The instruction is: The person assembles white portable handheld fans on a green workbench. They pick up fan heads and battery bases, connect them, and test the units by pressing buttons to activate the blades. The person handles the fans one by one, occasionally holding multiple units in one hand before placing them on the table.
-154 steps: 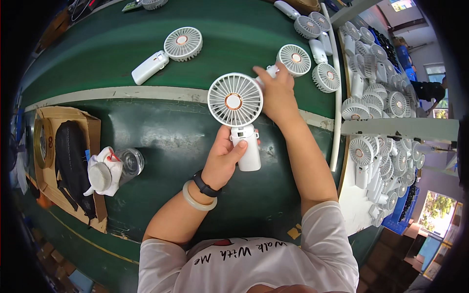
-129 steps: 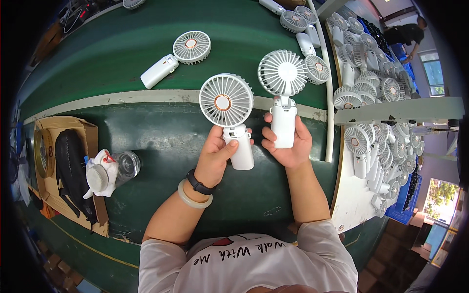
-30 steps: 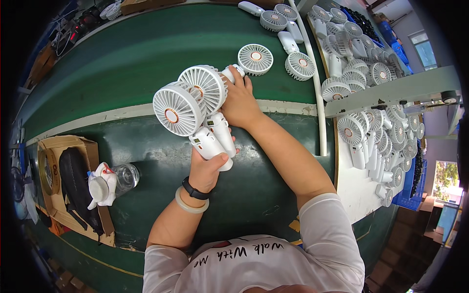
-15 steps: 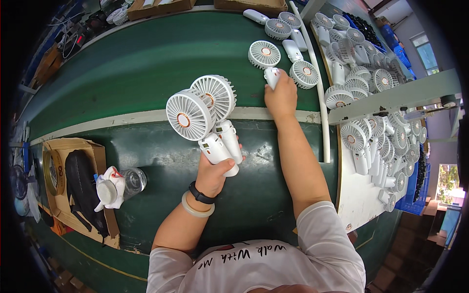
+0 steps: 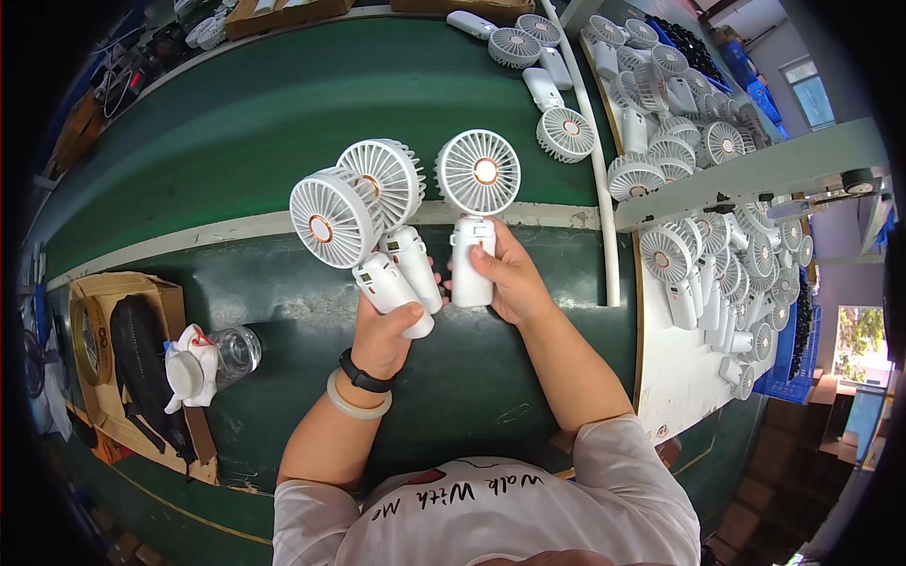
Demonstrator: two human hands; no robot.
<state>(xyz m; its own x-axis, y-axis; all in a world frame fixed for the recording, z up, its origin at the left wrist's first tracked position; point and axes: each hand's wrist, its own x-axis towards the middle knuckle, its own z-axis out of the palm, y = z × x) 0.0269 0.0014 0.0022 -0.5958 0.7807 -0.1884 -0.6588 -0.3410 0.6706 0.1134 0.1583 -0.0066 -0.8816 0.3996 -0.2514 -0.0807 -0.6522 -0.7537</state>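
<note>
Two white handheld fans are gripped together by their handles in my left hand [image 5: 382,335]. The nearer fan [image 5: 335,222] overlaps the one behind it [image 5: 401,184], and each handle has a small dark display. My right hand [image 5: 510,278] is wrapped round the handle of a third white handheld fan [image 5: 478,174], held upright beside the pair, its round grille turned upward with a copper-coloured ring at the centre. Its thumb lies on the front of that handle. All three are held above the bench, heads over the pale strip and green mat.
More fans [image 5: 564,132] lie on the green mat [image 5: 283,104] at the far right, against a white pipe [image 5: 604,189]. Many others cover the white side table [image 5: 675,377]. At left are a cardboard box [image 5: 175,302] with a black pouch [image 5: 142,349], and a clear bottle [image 5: 238,351].
My right hand has lifted a fan off the green mat and brought it toward me, next to the pair. My left hand still holds its two fans.
</note>
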